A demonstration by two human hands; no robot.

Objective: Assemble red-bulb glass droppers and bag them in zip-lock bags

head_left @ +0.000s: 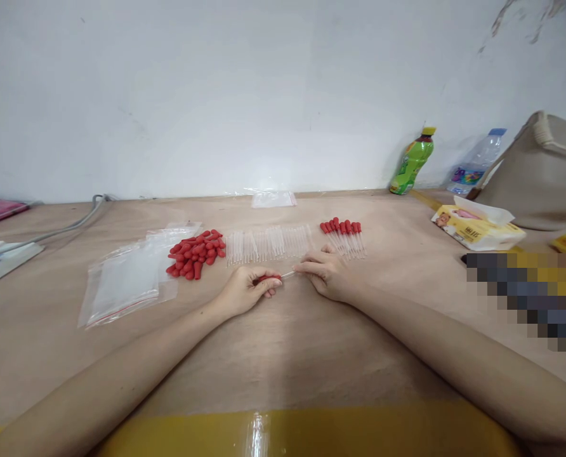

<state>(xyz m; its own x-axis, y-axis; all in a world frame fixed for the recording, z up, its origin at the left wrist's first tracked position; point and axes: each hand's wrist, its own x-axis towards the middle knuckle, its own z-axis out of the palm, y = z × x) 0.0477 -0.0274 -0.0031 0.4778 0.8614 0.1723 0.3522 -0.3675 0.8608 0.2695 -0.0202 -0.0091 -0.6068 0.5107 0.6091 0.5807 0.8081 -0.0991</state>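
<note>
My left hand (252,291) is closed around a red rubber bulb (271,278) at the middle of the table. From the bulb's mouth a thin clear dropper tube (287,275) runs to my right hand (328,273), whose fingertips pinch its other end. Just beyond my hands lies a row of loose clear tubes (268,243). A heap of red bulbs (195,254) sits left of that row. To its right lie several droppers (344,235), each a clear tube with a red bulb on it.
Clear zip bags (125,276) are stacked at left, and another bag (273,199) lies by the wall. At right stand a green bottle (412,162), a clear water bottle (476,162), a tissue pack (478,228) and a beige bag (540,171). A grey cable (68,227) crosses the far left.
</note>
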